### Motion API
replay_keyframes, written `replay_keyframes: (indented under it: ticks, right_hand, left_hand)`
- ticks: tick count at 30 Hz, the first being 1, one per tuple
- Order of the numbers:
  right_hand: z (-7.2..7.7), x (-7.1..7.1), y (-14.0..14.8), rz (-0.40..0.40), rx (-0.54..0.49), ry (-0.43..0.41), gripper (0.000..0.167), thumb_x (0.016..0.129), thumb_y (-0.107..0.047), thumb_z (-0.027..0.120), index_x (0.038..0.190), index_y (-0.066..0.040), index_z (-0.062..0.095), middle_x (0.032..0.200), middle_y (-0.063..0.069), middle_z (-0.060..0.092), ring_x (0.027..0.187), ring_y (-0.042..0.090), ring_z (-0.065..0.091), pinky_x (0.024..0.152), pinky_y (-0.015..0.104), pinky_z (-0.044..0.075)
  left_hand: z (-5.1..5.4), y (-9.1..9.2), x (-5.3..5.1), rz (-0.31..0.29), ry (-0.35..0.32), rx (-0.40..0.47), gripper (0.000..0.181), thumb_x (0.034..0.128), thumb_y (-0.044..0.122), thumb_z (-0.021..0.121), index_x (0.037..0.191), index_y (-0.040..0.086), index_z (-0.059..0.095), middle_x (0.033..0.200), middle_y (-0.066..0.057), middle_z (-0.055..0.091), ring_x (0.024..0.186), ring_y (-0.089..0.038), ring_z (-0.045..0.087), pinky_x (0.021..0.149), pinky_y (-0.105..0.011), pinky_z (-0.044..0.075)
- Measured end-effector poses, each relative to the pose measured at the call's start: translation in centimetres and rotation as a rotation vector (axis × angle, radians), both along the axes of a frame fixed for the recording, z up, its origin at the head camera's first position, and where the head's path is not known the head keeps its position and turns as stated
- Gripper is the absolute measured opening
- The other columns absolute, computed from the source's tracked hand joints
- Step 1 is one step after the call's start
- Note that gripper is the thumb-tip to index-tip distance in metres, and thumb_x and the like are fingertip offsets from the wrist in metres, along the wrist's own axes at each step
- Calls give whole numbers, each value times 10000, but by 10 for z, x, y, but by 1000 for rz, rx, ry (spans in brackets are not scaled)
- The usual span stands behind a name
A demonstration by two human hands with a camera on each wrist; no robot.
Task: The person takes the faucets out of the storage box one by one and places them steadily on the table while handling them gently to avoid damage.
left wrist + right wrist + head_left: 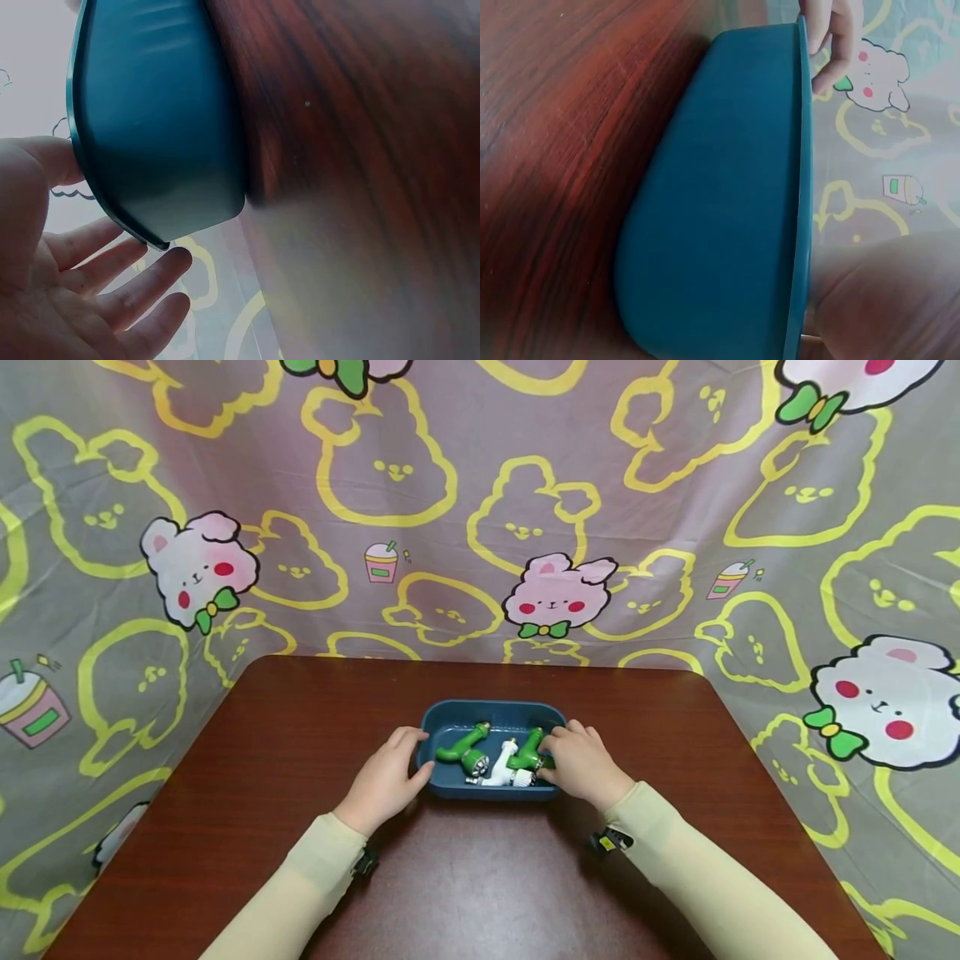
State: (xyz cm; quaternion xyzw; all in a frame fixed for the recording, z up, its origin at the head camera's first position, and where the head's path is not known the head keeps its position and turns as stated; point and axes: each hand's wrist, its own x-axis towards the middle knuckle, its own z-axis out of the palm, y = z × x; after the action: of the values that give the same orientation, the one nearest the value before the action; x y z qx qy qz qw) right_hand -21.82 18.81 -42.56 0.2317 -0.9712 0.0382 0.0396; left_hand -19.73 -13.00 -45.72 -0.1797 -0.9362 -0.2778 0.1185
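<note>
A dark blue bin (491, 706) stands on the table, holding several tap-like fittings. One green tap (463, 747) lies on the left, a white tap (502, 768) near the front wall, and another green tap (529, 752) on the right. At the bin's left end is my left hand (386, 781), its thumb on the rim and its other fingers loosely spread in the left wrist view. Over the right rim reaches my right hand (585, 764). The right green tap's end lies between its index finger and thumb; whether they pinch it, I cannot tell.
The brown wooden table (330, 710) extends around the bin on all sides. A patterned cloth (450, 527) hangs behind the table and along both sides. Each wrist carries a small dark camera (365, 862) on a strap.
</note>
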Motion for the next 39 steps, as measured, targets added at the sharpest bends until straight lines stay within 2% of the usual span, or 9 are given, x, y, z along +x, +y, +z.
replay_keyframes:
  ticks: [14,27,34,39]
  right_hand:
    - [8,-3,-1,49,47,-30,375,785,-359,900,1064,-132,796,1002,35,744,894,216,492,739,402,379]
    - [7,-4,-4,30,63,-41,361,772,-344,911,1051,-155,783,991,17,776,872,196,467,727,400,341]
    - [6,-4,-8,27,74,-27,345,762,-338,920,1019,-150,788,923,12,777,863,201,482,724,399,351]
    - [6,-4,-7,17,76,-32,362,773,-326,916,1045,-131,780,961,30,777,886,217,505,750,425,389]
  left_hand:
    - [2,-1,3,-4,-21,5,478,951,219,741,1357,13,596,1362,-154,592,1123,-281,679,935,-443,582]
    - [2,-2,3,-1,-54,23,502,950,227,748,1370,-1,593,1402,-168,576,1228,-296,642,1012,-460,555]
    - [2,-3,3,0,-49,29,498,951,218,747,1367,-10,595,1404,-177,572,1223,-308,646,1002,-467,558]
    - [2,-3,3,-6,-50,25,504,957,229,739,1371,-15,589,1407,-179,566,1222,-308,646,1004,-465,557]
